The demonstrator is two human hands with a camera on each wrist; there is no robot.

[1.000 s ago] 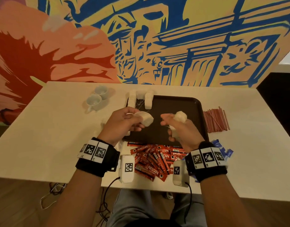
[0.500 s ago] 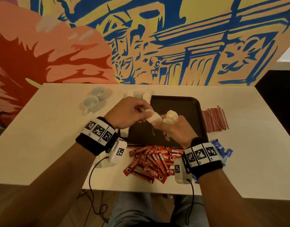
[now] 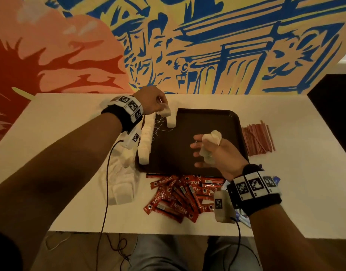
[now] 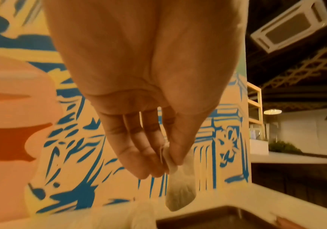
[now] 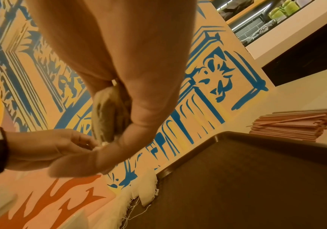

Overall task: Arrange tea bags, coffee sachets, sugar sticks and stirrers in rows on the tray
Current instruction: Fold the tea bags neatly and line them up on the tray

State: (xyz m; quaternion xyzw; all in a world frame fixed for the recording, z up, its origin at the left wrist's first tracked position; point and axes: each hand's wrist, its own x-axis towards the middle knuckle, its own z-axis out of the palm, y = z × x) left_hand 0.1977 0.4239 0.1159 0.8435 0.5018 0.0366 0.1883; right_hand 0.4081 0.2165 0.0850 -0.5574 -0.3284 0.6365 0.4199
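Left hand pinches tea bag over tray far-left corner; right hand clutches spare tea bags mid-tray

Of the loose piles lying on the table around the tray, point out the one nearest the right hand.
The blue sachets, just beside the right hand at its wrist. The red coffee sachets lie nearer the body, the red stirrers farther right of the tray.

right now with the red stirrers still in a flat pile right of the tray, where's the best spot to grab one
Probably the near end of a stirrer, from above on the side towards the person, with thumb and fingers. The stirrers lie flat, side by side and stacked beside the tray, pointing away from the person, so their ends look easier to lift than their middles.
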